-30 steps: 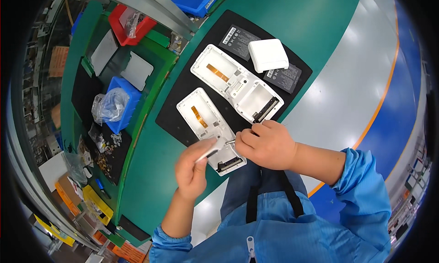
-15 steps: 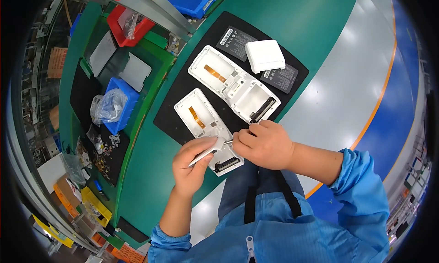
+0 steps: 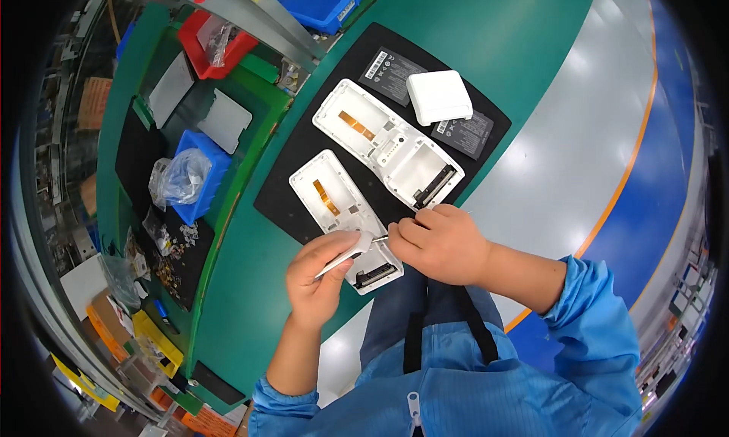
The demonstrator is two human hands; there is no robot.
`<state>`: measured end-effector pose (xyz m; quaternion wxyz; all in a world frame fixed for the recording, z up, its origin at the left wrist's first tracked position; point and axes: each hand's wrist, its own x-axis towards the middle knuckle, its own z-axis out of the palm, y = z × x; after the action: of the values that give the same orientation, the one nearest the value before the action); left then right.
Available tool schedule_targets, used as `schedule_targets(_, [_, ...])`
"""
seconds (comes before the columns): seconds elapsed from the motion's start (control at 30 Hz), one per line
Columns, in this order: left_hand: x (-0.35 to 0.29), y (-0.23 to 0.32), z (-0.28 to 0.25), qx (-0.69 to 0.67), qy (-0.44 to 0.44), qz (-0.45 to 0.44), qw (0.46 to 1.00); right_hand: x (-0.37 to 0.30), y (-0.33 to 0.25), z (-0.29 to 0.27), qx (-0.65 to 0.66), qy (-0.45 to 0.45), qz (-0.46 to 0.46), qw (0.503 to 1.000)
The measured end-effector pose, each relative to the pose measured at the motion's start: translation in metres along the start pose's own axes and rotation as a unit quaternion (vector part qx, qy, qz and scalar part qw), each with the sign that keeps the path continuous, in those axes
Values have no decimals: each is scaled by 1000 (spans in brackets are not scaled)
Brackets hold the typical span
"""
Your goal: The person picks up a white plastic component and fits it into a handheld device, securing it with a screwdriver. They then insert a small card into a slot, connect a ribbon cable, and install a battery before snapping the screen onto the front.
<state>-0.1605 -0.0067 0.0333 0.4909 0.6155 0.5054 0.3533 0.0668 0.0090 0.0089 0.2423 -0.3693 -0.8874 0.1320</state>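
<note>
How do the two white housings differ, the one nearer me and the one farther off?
The nearer housing is partly covered by the left hand and its white piece; the farther housing shows almost whole. In this view, the nearer housing runs more directly toward you, while the farther housing slants more rightward. Both are white and open, each with an orange strip and a black bar.
</note>
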Motion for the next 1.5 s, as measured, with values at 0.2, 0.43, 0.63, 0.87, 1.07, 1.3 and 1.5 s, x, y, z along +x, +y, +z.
schedule_targets(0.2, [-2, -1, 1, -7, 5, 8, 1000, 4, -6, -4, -35, -9, 15, 999])
schedule_targets(0.43, [-3, -3, 2, -18, 6, 47, 999, 10, -4, -8, -37, -18, 2, 999])
schedule_targets(0.63, [-2, -3, 1, -20, -1, 27, 999, 14, -5, -9, -25, -51, -14, 998])
schedule_targets(0.87, [4, -3, -5, -28, -49, 11, 998, 6, -7, 1, -85, 28, -23, 996])
schedule_targets(1.07, [6, 8, -5, 32, -71, 20, 997, 3, 0, 3, -79, 41, -53, 995])
schedule_targets(1.3, [2, 7, -10, 56, -86, 7, 995, -3, -8, -26, -82, 20, -19, 996])
schedule_targets(1.5, [-7, 4, -2, 91, -74, 68, 991, -39, -23, -50, -39, -31, 106, 993])
